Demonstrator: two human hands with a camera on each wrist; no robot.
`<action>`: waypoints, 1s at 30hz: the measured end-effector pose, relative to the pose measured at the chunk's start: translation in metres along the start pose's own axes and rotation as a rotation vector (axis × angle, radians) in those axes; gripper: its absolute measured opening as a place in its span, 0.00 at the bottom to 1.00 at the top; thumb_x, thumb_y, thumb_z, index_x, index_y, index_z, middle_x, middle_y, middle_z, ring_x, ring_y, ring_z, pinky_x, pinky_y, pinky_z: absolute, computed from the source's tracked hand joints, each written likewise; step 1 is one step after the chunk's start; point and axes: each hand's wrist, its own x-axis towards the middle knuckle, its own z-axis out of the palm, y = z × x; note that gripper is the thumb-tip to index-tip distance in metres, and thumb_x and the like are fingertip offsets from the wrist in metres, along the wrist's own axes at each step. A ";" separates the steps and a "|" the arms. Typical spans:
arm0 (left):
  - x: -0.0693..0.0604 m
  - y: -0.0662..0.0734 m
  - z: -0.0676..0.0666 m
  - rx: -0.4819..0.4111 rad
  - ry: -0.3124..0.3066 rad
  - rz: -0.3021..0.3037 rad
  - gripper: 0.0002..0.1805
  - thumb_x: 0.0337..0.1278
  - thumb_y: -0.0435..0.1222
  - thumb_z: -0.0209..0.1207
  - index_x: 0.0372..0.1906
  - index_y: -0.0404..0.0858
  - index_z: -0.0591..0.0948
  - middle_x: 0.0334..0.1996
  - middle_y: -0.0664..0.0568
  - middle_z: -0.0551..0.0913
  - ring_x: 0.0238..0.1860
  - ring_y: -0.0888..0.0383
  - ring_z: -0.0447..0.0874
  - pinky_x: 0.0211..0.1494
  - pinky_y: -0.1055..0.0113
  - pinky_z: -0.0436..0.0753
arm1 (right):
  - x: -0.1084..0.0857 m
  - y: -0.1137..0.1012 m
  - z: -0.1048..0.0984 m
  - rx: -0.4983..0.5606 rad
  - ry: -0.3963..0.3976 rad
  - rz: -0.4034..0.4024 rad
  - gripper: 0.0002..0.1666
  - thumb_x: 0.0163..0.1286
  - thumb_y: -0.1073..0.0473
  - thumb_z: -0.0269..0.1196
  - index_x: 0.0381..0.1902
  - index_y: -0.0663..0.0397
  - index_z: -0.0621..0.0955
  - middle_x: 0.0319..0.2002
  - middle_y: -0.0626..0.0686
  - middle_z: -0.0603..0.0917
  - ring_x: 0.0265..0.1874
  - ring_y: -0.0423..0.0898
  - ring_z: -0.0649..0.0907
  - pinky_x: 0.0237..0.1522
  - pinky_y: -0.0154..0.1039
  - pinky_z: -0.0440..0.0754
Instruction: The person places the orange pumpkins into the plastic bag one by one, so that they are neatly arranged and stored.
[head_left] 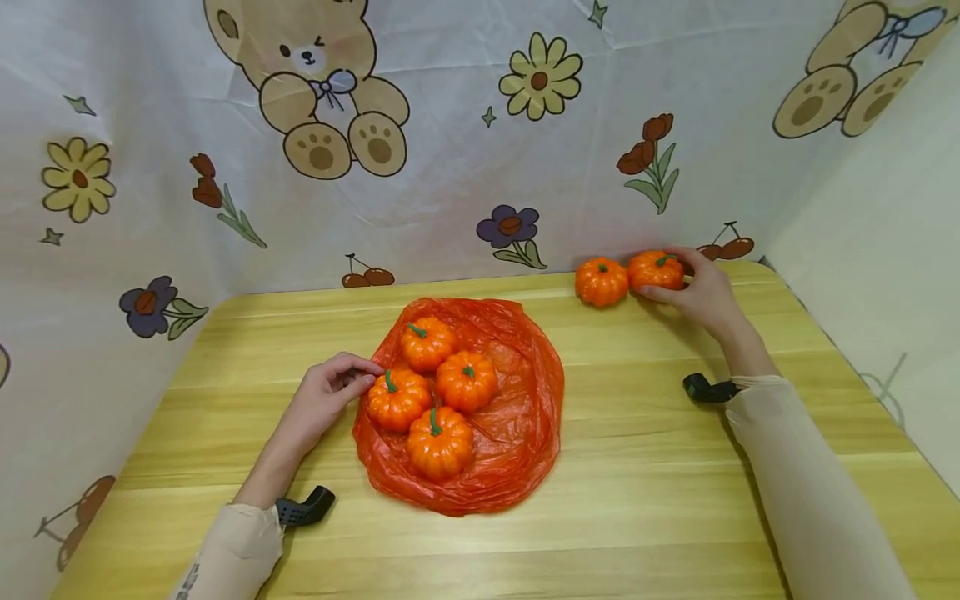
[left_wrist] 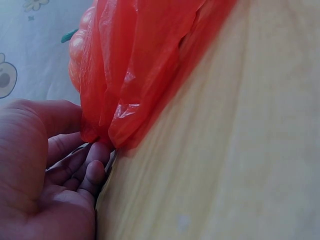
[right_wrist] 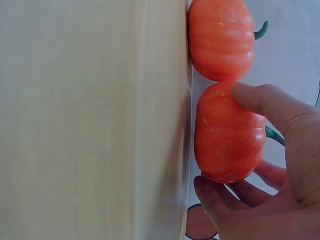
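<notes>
Several orange pumpkins [head_left: 440,443] with green stems lie in the left part of a spread red plastic bag [head_left: 517,450]. My left hand [head_left: 318,404] pinches the bag's left edge beside the leftmost pumpkin [head_left: 399,401]; in the left wrist view thumb and fingers meet at the red film [left_wrist: 135,65]. At the table's back edge, my right hand [head_left: 708,296] grips a pumpkin [head_left: 654,272], thumb on one side and fingers on the other, as the right wrist view shows the same pumpkin [right_wrist: 227,132]. Another pumpkin [head_left: 602,282] sits just left of it.
The wooden table [head_left: 630,500] runs back to a printed cloth [head_left: 442,192] with bears and flowers. A white wall [head_left: 885,250] stands on the right. Black devices [head_left: 306,507] are fixed at both wrists.
</notes>
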 end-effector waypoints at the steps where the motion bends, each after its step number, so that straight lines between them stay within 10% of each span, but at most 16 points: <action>1: 0.000 0.000 0.001 0.003 -0.002 -0.005 0.09 0.75 0.39 0.63 0.51 0.40 0.88 0.48 0.45 0.85 0.45 0.57 0.80 0.47 0.73 0.80 | -0.002 0.001 0.000 -0.003 0.010 0.001 0.52 0.68 0.46 0.75 0.81 0.57 0.63 0.76 0.68 0.68 0.71 0.69 0.72 0.70 0.66 0.70; 23: 0.000 -0.003 -0.001 0.004 0.001 -0.005 0.09 0.75 0.39 0.63 0.51 0.41 0.88 0.48 0.45 0.85 0.45 0.57 0.80 0.47 0.73 0.80 | -0.043 0.006 -0.009 -0.041 0.063 -0.020 0.49 0.67 0.47 0.76 0.79 0.53 0.67 0.71 0.69 0.74 0.69 0.69 0.75 0.67 0.67 0.73; 30: 0.000 -0.002 0.000 0.002 -0.002 -0.006 0.09 0.75 0.39 0.63 0.51 0.40 0.88 0.48 0.44 0.85 0.45 0.56 0.79 0.47 0.73 0.79 | -0.047 -0.003 -0.008 -0.035 0.074 -0.027 0.49 0.66 0.47 0.76 0.79 0.53 0.69 0.70 0.66 0.75 0.67 0.60 0.76 0.59 0.25 0.78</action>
